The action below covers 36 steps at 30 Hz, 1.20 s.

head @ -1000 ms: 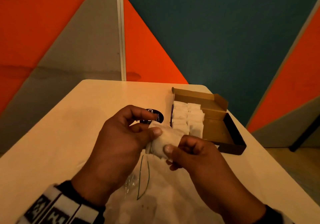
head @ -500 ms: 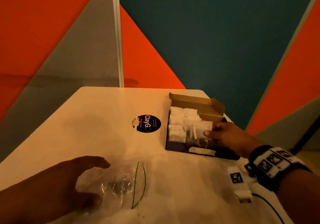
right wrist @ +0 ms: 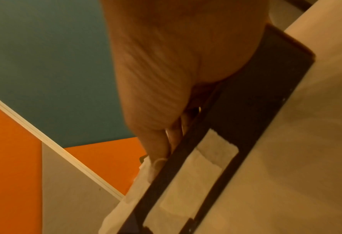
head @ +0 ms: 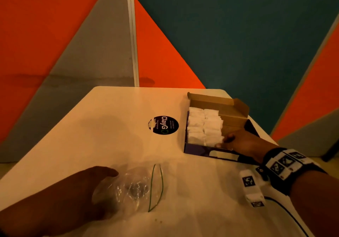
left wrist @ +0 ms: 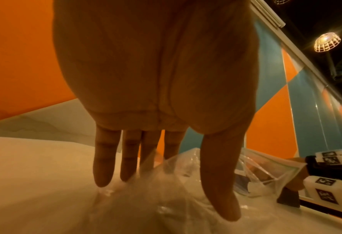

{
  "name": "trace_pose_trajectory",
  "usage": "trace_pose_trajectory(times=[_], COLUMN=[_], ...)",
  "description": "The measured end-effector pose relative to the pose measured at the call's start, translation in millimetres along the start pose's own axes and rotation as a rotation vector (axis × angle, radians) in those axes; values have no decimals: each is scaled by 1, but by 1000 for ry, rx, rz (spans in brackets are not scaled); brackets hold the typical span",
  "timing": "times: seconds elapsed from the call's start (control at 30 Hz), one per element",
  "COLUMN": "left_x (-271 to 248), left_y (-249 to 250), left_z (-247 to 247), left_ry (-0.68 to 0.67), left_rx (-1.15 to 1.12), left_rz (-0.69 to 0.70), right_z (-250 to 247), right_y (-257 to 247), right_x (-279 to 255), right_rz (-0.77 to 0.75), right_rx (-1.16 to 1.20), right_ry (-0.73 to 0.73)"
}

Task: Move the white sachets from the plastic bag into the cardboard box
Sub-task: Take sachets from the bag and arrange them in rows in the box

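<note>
Right grip (head: 238, 141): hand reaches over the near wall of the cardboard box (head: 216, 153), thumb and fingers pinching a white sachet at the near right end of the rows. Right wrist view shows the thumb tip (right wrist: 158, 158) on the sachet's edge, just inside the dark wall of the box (right wrist: 246, 98); the other fingers are mostly hidden behind that wall.

Left grip (head: 78, 191): released, fingers straight and spread, resting on the plastic bag (head: 135, 189). Left wrist view confirms it: fingers (left wrist: 104, 166) extended, tips on the crumpled clear film of the bag (left wrist: 166, 197), nothing clenched.

Bag lies flat near the near edge of the surface (head: 110, 126), left of centre, green-edged mouth pointing towards the box. Cannot tell whether any sachets are in it; the film is crumpled and glary.

White sachets (head: 203, 125) stand packed in two rows along the left side of the box. The right part of the box shows bare cardboard. Box sits towards the far right corner of the surface, lid flap open at the far side.

Round black sticker (head: 163, 125) on the surface, just left of the box.
</note>
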<state>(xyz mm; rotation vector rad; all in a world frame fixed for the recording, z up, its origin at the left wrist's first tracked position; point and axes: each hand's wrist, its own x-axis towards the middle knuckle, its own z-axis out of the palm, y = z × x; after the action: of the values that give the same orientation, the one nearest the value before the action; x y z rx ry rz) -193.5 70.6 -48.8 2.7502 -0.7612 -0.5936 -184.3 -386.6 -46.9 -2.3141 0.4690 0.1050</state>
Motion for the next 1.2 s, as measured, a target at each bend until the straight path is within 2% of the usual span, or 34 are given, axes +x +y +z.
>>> trace_pose_trajectory(times=[0.07,0.13,0.23,0.3,0.37,0.5,0.57,0.67,0.73,0.97,1.1,1.2], left_x=[1,2,1,1,3,4,5,6,5,3,4,4], left_y=[13,16,20,20,20,24,22,21,21,17,13,12], left_z=[-8,-9,-15,-18,-17,-16,-14,-13,-12,-16,-17,-16], left_ry=[60,110,57,9,-5,9,12,34,3,-48,7,47], left_rx=[-14,15,24,37,79,139,97,13,-6,4,-54,-115], left_rz=[29,54,52,26,2,-4,-11,-24,-30,-7,-24,-64], right_z=[-4,-11,-18,-8,13,72,99,124,134,149,163,169], right_y=[0,2,2,-19,-48,-98,-111,-117,-118,-125,-118,-120], right_x=[0,-5,-21,-48,-81,-128,-133,-121,-114,-113,-108,-108], right_rz=[-3,31,26,-64,-214,-448,-543,-567,-561,-609,-662,-710], right_rx=[50,131,105,32,-7,-206,-287,-343,-367,-274,-247,-319], right_ry=[5,84,274,328,260,-63,-156,-218,-272,-308,-273,-293])
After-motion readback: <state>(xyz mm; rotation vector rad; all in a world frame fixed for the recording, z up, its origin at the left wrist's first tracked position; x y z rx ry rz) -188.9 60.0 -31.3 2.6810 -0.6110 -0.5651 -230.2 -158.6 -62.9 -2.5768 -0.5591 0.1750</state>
